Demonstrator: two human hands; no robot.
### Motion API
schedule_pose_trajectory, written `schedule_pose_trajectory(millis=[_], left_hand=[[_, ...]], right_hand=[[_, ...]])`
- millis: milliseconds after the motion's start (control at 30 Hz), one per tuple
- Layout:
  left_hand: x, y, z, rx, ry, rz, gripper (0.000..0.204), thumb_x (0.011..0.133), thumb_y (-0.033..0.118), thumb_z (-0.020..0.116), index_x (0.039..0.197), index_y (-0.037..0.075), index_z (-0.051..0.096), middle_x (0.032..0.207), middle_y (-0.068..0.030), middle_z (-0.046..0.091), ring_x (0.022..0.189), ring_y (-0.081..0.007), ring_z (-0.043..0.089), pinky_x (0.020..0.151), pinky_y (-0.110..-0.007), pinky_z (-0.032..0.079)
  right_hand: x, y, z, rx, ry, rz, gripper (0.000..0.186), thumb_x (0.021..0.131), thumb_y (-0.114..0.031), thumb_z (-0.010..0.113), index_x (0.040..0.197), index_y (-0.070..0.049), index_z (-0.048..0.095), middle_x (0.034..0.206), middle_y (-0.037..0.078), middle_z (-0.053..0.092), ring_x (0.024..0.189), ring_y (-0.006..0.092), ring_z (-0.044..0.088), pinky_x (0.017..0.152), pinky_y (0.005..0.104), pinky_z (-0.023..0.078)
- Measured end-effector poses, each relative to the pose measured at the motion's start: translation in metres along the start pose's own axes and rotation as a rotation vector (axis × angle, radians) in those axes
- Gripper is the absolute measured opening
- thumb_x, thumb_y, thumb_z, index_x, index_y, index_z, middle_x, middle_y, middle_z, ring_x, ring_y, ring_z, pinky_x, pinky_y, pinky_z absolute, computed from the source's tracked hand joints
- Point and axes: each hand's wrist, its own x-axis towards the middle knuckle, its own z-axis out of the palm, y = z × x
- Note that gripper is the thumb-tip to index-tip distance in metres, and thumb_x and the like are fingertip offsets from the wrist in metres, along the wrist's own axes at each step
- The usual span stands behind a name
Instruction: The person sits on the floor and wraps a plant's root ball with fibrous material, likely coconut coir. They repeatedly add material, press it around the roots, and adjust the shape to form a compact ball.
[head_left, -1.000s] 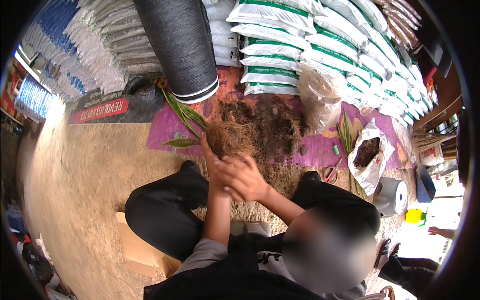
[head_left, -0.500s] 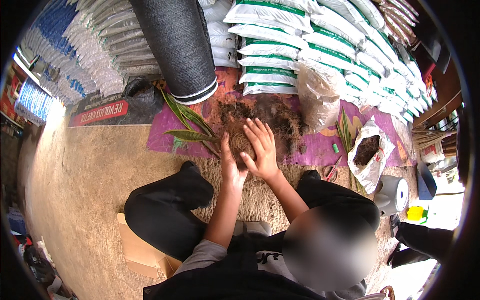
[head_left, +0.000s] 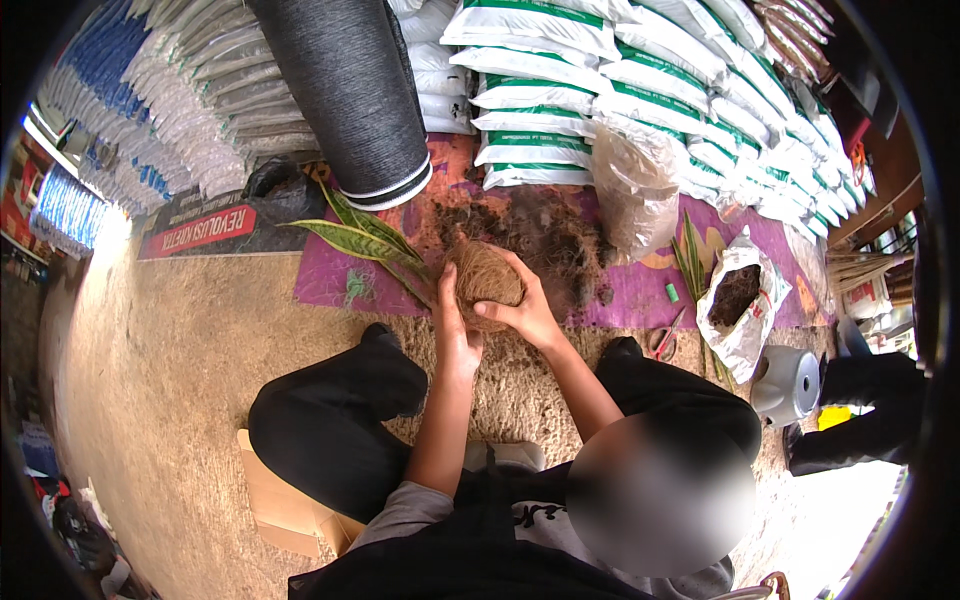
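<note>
Between my two hands sits a ball wrapped in brown coconut fibre (head_left: 490, 280), just above the near edge of a purple sheet (head_left: 318, 285). My left hand (head_left: 455, 325) presses along its left side, fingers upward. My right hand (head_left: 530, 312) curls around the right side, its thumb across the front. Long green snake plant leaves (head_left: 350, 240) stretch out to the left from beside the ball; where they join it is hidden by my left hand. Loose dark soil and fibre (head_left: 560, 225) lie spread behind the ball.
Right of the soil stand a clear brownish plastic bag (head_left: 632, 195), another snake plant (head_left: 692, 265) and a white bag (head_left: 755, 322) of soil. Red-handled scissors (head_left: 662, 345) and a green spool (head_left: 671, 292) lie nearby. A black mesh roll (head_left: 350, 110) and stacked sacks (head_left: 535, 120) rise behind.
My right hand has shifted from flat on top of the ball to around its right side, exposing more fibre. The leaves have swung slightly. A person's legs at right have moved.
</note>
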Motion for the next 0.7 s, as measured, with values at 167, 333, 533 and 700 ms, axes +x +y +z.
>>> schedule_pose_trajectory(millis=[167, 333, 533, 700], left_hand=[[0.000, 0.000, 0.001, 0.113, -0.011, -0.010, 0.060, 0.089, 0.049, 0.044, 0.131, 0.006, 0.038, 0.129, -0.0088, 0.044, 0.120, -0.0225, 0.043, 0.099, -0.039, 0.035], [0.003, 0.012, 0.006, 0.599, -0.034, 0.198, 0.058, 0.089, 0.045, 0.048, 0.132, 0.007, 0.037, 0.130, -0.0111, 0.041, 0.122, -0.0226, 0.038, 0.098, -0.037, 0.030], [-0.020, -0.028, 0.012, 0.139, -0.009, -0.069, 0.068, 0.087, 0.056, 0.043, 0.137, 0.012, 0.030, 0.138, -0.0107, 0.033, 0.128, -0.0222, 0.031, 0.102, -0.042, 0.030], [-0.018, -0.037, 0.026, -0.018, -0.214, -0.091, 0.067, 0.091, 0.054, 0.037, 0.138, 0.009, 0.027, 0.136, -0.0089, 0.038, 0.126, -0.0228, 0.035, 0.105, -0.038, 0.028]], right_hand=[[-0.003, 0.014, -0.007, 0.164, 0.218, 0.101, 0.065, 0.070, -0.015, 0.074, 0.126, 0.002, 0.044, 0.113, 0.011, 0.056, 0.104, 0.0186, 0.053, 0.092, 0.0315, 0.041], [-0.001, -0.004, -0.015, 0.639, 0.410, 0.303, 0.052, 0.080, -0.024, 0.062, 0.122, 0.002, 0.046, 0.112, 0.014, 0.057, 0.101, 0.0234, 0.057, 0.087, 0.0365, 0.046], [-0.001, -0.010, -0.015, 0.495, 0.566, 0.159, 0.070, 0.076, -0.038, 0.061, 0.132, -0.008, 0.032, 0.126, 0.015, 0.041, 0.112, 0.0310, 0.045, 0.092, 0.0513, 0.034], [-0.005, -0.003, 0.001, 0.434, 0.526, -0.131, 0.051, 0.079, -0.013, 0.061, 0.124, -0.001, 0.041, 0.112, 0.013, 0.054, 0.100, 0.0214, 0.055, 0.088, 0.0342, 0.045]])
